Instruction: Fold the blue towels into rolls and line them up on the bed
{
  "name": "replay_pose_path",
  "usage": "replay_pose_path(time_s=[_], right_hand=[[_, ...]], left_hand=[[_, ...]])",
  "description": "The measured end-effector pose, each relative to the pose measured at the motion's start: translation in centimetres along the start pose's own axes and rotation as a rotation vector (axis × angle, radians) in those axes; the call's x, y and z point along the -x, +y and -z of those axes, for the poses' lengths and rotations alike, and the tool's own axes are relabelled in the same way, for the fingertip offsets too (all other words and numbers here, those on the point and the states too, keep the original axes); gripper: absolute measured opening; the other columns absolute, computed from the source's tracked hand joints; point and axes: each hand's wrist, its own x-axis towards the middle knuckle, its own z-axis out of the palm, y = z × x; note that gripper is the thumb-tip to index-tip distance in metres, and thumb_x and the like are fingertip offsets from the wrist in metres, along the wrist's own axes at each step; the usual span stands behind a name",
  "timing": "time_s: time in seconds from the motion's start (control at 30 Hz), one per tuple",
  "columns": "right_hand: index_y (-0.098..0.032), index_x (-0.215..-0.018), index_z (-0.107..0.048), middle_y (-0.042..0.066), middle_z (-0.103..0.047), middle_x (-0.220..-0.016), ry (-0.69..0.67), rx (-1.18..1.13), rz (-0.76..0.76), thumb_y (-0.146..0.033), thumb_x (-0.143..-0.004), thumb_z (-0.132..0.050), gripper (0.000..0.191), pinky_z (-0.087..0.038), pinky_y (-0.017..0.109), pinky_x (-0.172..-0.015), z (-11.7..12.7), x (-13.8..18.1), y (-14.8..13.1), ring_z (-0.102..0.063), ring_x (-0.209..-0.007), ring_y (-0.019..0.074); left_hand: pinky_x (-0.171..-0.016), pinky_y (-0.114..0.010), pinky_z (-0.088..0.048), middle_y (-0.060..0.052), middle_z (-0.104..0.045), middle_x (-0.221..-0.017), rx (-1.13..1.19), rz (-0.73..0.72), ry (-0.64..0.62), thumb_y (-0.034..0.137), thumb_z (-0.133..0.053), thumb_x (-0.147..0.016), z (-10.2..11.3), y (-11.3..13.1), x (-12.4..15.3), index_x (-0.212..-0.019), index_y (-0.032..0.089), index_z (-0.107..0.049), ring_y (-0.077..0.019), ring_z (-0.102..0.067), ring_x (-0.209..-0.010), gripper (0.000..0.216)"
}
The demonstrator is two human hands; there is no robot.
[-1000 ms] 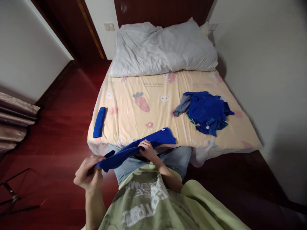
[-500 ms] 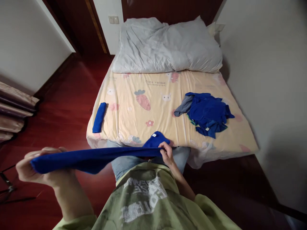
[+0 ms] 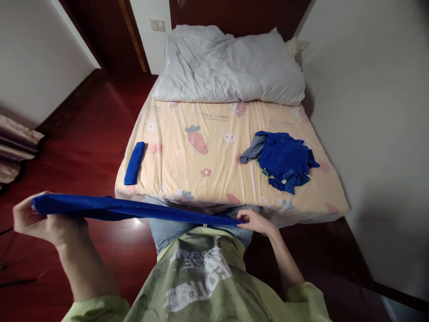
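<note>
I hold a long blue cloth [image 3: 134,209] stretched taut in front of my waist, above the floor and the near edge of the bed. My left hand [image 3: 40,221] is closed on its left end, out over the red floor. My right hand [image 3: 256,220] pinches its right end close to my body. A rolled blue cloth [image 3: 134,163] lies at the bed's left edge. A heap of blue clothes [image 3: 284,160] with a grey piece sits on the right of the bed.
The bed [image 3: 214,179] has a pale yellow sheet printed with carrots and rabbits, and a grey duvet [image 3: 231,67] bunched at its head. A white wall [image 3: 375,112] runs along the right. Dark red wooden floor [image 3: 83,147] lies to the left, with curtain folds [image 3: 16,147] at the far left.
The blue cloth went from folded and slack to pulled out straight. My left hand swung far out left, my right hand moved right along the cloth to its end.
</note>
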Motion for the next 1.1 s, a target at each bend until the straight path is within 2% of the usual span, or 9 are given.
replay_pose_path(time_s=[0.1, 0.23, 0.43, 0.53, 0.63, 0.73, 0.8, 0.93, 1.1], right_hand=[[-0.022, -0.081, -0.071, 0.002, -0.069, -0.084, 0.091, 0.069, 0.037, -0.020, -0.074, -0.067, 0.008, -0.049, 0.028, -0.072, -0.6, -0.4, 2.0, -0.062, -0.076, 0.0173], [-0.020, -0.082, -0.065, 0.002, -0.066, -0.084, 0.139, -0.005, -0.015, -0.020, -0.073, -0.059, 0.011, -0.046, 0.027, -0.066, -2.6, -1.9, 5.5, -0.059, -0.070, 0.0152], [-0.021, -0.077, -0.064, -0.003, -0.061, -0.066, 0.065, 0.026, -0.112, -0.032, -0.074, -0.071, 0.013, -0.044, 0.028, -0.064, -5.1, -2.2, 8.8, -0.054, -0.063, 0.0155], [-0.022, -0.080, -0.068, 0.002, -0.069, -0.075, 0.171, 0.022, -0.060, -0.039, -0.079, -0.073, 0.018, -0.052, 0.035, -0.074, -3.2, -0.9, 8.1, -0.062, -0.073, 0.0204], [-0.023, -0.092, -0.073, 0.006, -0.075, -0.095, 0.499, -0.053, 0.039, -0.047, -0.088, -0.072, 0.024, -0.057, 0.040, -0.091, 0.5, 0.5, 6.9, -0.069, -0.093, 0.0249], [-0.023, -0.094, -0.073, 0.006, -0.072, -0.095, 0.759, -0.091, 0.104, -0.052, -0.088, -0.076, 0.030, -0.060, 0.037, -0.086, 4.3, 1.2, 6.1, -0.070, -0.090, 0.0229], [-0.022, -0.091, -0.074, 0.005, -0.071, -0.091, 0.818, -0.069, 0.147, -0.053, -0.086, -0.079, 0.032, -0.062, 0.035, -0.081, 6.1, 1.4, 5.9, -0.070, -0.085, 0.0215], [-0.022, -0.089, -0.078, 0.006, -0.071, -0.093, 0.878, -0.018, 0.220, -0.052, -0.085, -0.080, 0.030, -0.065, 0.038, -0.087, 8.4, 1.4, 5.7, -0.072, -0.088, 0.0222], [-0.022, -0.092, -0.080, 0.007, -0.076, -0.098, 0.927, -0.068, 0.217, -0.048, -0.082, -0.083, 0.028, -0.065, 0.040, -0.090, 10.2, 1.3, 5.7, -0.075, -0.091, 0.0232]], left_hand=[[-0.065, -0.023, -0.034, 0.007, -0.036, -0.063, 0.038, -0.028, 0.160, 0.073, -0.069, -0.059, -0.1, -2.1, 0.3, -0.072, 0.022, -0.036, -0.0081, -0.039, -0.062, 0.062], [-0.065, -0.025, -0.038, 0.007, -0.043, -0.062, 0.096, -0.015, 0.147, 0.071, -0.073, -0.059, -0.4, -3.7, 0.5, -0.074, 0.020, -0.042, -0.0080, -0.045, -0.059, 0.062], [-0.070, -0.034, -0.048, 0.003, -0.049, -0.070, 0.061, -0.005, 0.087, 0.065, -0.069, -0.070, 0.6, -2.3, 0.7, -0.074, 0.024, -0.048, -0.0176, -0.057, -0.069, 0.046], [-0.072, -0.037, -0.050, 0.001, -0.052, -0.073, 0.074, -0.008, 0.056, 0.060, -0.070, -0.071, 1.2, -2.4, 0.3, -0.073, 0.026, -0.052, -0.0206, -0.060, -0.073, 0.039], [-0.076, -0.038, -0.053, 0.001, -0.054, -0.073, 0.061, -0.006, 0.038, 0.059, -0.071, -0.070, 1.2, -3.9, -0.2, -0.074, 0.024, -0.056, -0.0201, -0.061, -0.074, 0.038], [-0.077, -0.037, -0.054, 0.001, -0.057, -0.072, 0.002, 0.030, -0.011, 0.058, -0.072, -0.068, 0.5, -5.4, 0.0, -0.076, 0.022, -0.061, -0.0183, -0.059, -0.072, 0.039], [-0.073, -0.034, -0.053, 0.001, -0.060, -0.072, -0.026, 0.065, -0.085, 0.056, -0.073, -0.070, -0.3, -6.1, 0.7, -0.082, 0.020, -0.067, -0.0165, -0.058, -0.069, 0.038], [-0.069, -0.028, -0.051, -0.002, -0.067, -0.077, -0.060, 0.115, -0.314, 0.050, -0.069, -0.079, -1.8, -7.1, 2.1, -0.099, 0.015, -0.077, -0.0143, -0.058, -0.068, 0.042], [-0.077, -0.030, -0.056, -0.006, -0.073, -0.086, -0.073, 0.145, -0.484, 0.042, -0.071, -0.079, -3.2, -9.5, 2.6, -0.095, 0.013, -0.076, -0.0177, -0.067, -0.078, 0.034]])
